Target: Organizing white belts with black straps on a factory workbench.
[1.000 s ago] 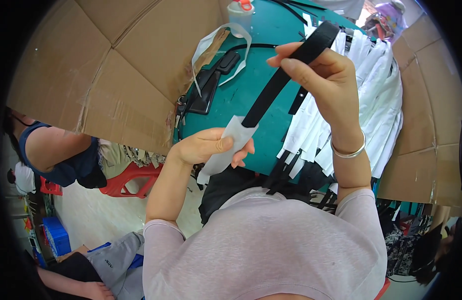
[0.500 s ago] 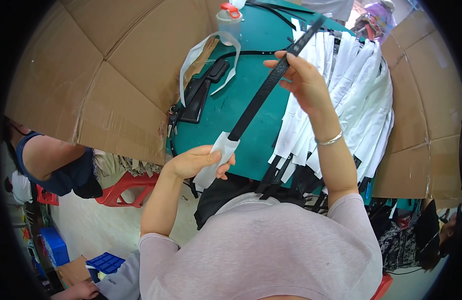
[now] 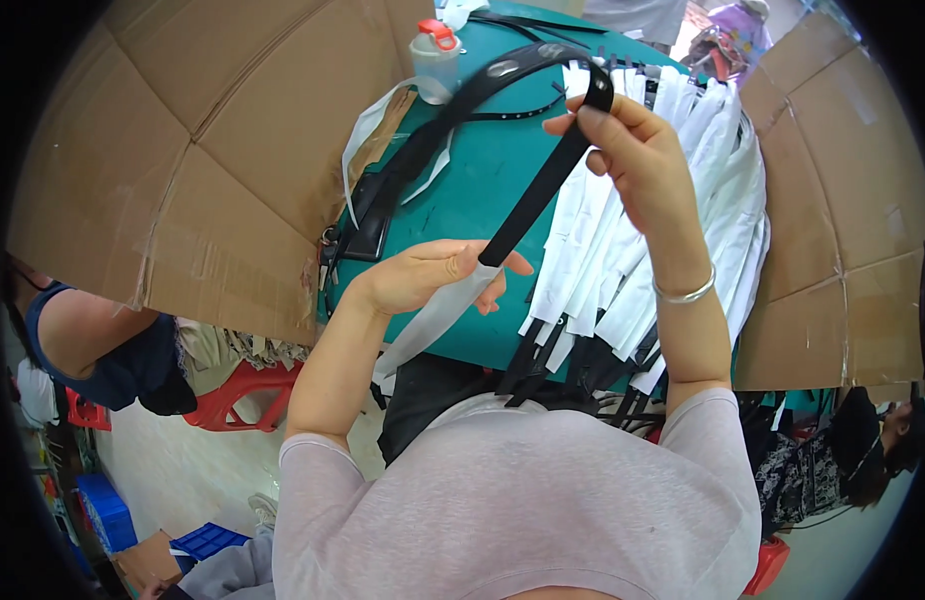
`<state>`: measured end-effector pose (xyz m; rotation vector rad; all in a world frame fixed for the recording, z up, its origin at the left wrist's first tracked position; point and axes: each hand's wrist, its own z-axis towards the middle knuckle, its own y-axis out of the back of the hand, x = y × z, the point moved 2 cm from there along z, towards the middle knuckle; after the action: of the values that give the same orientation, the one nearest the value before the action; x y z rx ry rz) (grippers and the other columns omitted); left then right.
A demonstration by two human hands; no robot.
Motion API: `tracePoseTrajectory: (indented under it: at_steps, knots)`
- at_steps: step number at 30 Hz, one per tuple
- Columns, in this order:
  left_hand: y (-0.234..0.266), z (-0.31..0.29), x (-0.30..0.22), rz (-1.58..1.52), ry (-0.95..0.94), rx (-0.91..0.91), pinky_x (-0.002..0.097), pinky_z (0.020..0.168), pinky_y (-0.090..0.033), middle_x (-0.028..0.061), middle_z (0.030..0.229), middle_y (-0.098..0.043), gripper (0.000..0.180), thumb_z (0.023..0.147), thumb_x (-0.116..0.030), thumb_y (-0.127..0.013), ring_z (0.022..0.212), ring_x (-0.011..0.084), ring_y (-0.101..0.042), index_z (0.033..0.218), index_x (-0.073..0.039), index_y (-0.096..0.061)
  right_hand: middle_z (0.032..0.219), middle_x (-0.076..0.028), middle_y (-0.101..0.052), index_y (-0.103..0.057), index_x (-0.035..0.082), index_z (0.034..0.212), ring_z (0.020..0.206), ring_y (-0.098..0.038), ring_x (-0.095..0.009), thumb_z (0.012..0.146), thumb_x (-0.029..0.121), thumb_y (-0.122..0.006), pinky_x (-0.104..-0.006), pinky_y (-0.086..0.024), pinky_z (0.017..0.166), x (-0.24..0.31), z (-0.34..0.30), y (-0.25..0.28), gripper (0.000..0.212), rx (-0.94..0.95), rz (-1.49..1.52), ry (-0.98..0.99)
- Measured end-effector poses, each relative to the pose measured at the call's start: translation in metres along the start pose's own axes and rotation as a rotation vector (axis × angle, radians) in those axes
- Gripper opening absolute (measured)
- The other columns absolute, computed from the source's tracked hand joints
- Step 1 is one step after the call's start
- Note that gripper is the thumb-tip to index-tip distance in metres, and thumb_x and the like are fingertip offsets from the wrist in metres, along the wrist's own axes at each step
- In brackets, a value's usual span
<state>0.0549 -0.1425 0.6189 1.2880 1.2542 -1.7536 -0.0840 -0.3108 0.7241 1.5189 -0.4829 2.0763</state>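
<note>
A black leather belt [image 3: 539, 197] runs slantwise between my hands over the table. My right hand [image 3: 638, 150] pinches it between thumb and fingers, close to a holed part. Past that grip the strap arches over to the left and is blurred. Its lower end enters the mouth of a white sleeve [image 3: 441, 315], thin and long, which hangs toward my lap. My left hand [image 3: 423, 277] is closed around the sleeve near that mouth, thumb on top. How deep the belt reaches inside cannot be seen.
Many white-sleeved belts [image 3: 673, 220] lie fanned on the right of the green table [image 3: 483, 190]. Tall cardboard [image 3: 243, 180] walls in the left; another cardboard panel [image 3: 813, 240] stands right. A red-lidded bottle [image 3: 435, 65] and a black phone-like object [image 3: 366, 235] are at the left.
The belt's upper part, straight before, now bends over to the left in motion. My left hand has moved up and right with the sleeve; my right hand has shifted slightly right.
</note>
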Motion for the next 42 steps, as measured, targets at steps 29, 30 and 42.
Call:
tracePoseTrajectory:
  at_steps: [29,30,42]
  knots:
    - [-0.016,0.029,-0.025,0.271,-0.274,-0.451,0.0328,0.083,-0.048,0.0083,0.127,-0.047,0.071,0.092,-0.041,-0.052,0.101,0.0165,-0.054,0.146,-0.008,-0.019,0.078,0.001,-0.065,-0.069,-0.001,0.097,0.07,-0.055,-0.006,0.089,0.013,-0.062,-0.0206,-0.044,0.063,-0.042,-0.025,-0.026,0.018,0.121,-0.077,-0.059]
    - [-0.002,0.018,-0.007,0.452,-0.304,-0.391,0.0316,0.085,-0.048,0.0089,0.124,-0.051,0.059,0.094,-0.025,-0.054,0.098,0.0153,-0.055,0.143,-0.005,-0.027,0.079,0.001,-0.064,-0.07,0.002,0.096,0.066,-0.053,-0.005,0.086,0.017,-0.065,-0.0196,-0.042,0.059,-0.037,-0.02,-0.015,0.019,0.04,-0.218,-0.144]
    - [0.011,0.094,0.107,-0.008,-0.254,-0.601,0.0337,0.09,-0.046,0.0138,0.122,-0.052,0.044,0.083,-0.005,-0.063,0.115,0.0196,-0.051,0.124,-0.001,-0.046,0.079,-0.009,-0.066,-0.063,-0.003,0.099,0.076,-0.063,-0.015,0.083,0.024,-0.068,-0.0265,-0.052,0.068,0.024,0.194,0.272,0.031,-1.022,-0.989,0.308]
